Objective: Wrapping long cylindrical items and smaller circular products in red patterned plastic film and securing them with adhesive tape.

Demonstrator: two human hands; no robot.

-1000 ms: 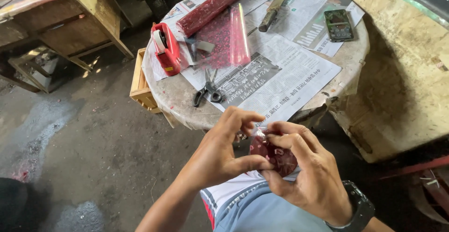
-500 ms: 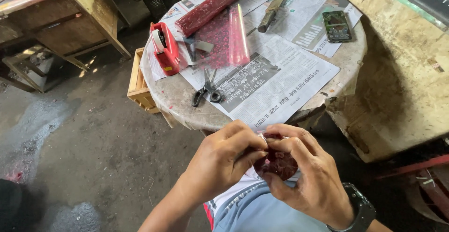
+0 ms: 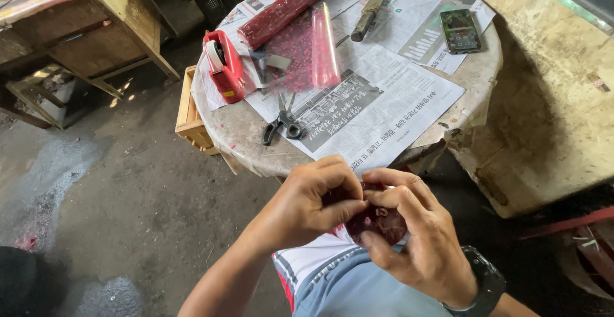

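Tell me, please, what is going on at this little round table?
A person holds a small dark red wrapped object between both hands, left hand and right hand, just below the round table. On the newspaper-covered top lie black scissors, a red tape dispenser, a roll of red wrapping film, a loose sheet of the film, a knife and a phone.

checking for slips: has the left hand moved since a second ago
Yes. The left hand has closed rightward over the red bundle toward the right hand; both stay just below the table edge.
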